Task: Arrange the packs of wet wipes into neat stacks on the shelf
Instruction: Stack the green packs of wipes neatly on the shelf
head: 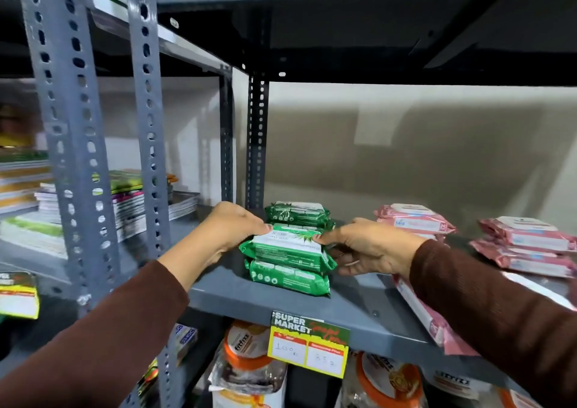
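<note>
Two green packs of wet wipes lie stacked near the front of the grey shelf [237, 289]. My left hand [232, 225] grips the left end of the top green pack [285, 248] and my right hand [368, 247] grips its right end. The bottom green pack [288, 278] rests flat under it. Behind them another stack of green packs [296, 214] stands against the shelf's back post. Pink packs sit to the right: one stack [413, 220] mid-shelf, another stack [527, 242] at the far right, and one pink pack [421, 311] overhangs the front edge under my right sleeve.
Perforated grey uprights [150, 126] flank the shelf on the left. Stacked notebooks [125, 201] fill the neighbouring rack. A price tag [309, 345] hangs from the shelf's front edge above orange-lidded jars [246, 354]. The upper shelf [374, 33] sits low overhead.
</note>
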